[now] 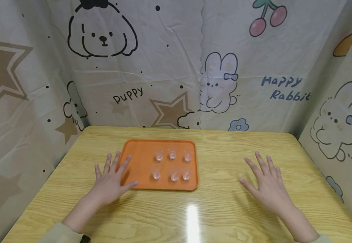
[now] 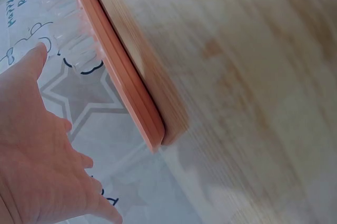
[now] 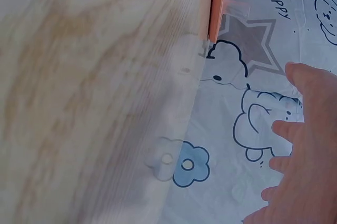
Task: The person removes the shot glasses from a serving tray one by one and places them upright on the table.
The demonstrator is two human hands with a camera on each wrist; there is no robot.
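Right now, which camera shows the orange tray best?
The head view: the orange tray shows nearly whole from above, the left hand covering part of it. The left wrist view shows it edge-on, cut off; the right wrist view, only one end.

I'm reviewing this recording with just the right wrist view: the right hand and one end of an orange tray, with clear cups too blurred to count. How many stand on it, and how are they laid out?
Observer: In the head view, six clear cups stand on the orange tray, in two rows of three.
Operator: Is anything else near it, outside my frame?
Observer: Yes, the left hand, fingers spread and holding nothing, by the tray's left end.
Operator: Is it touching the tray?
Observer: No, the left wrist view shows a gap between the two.
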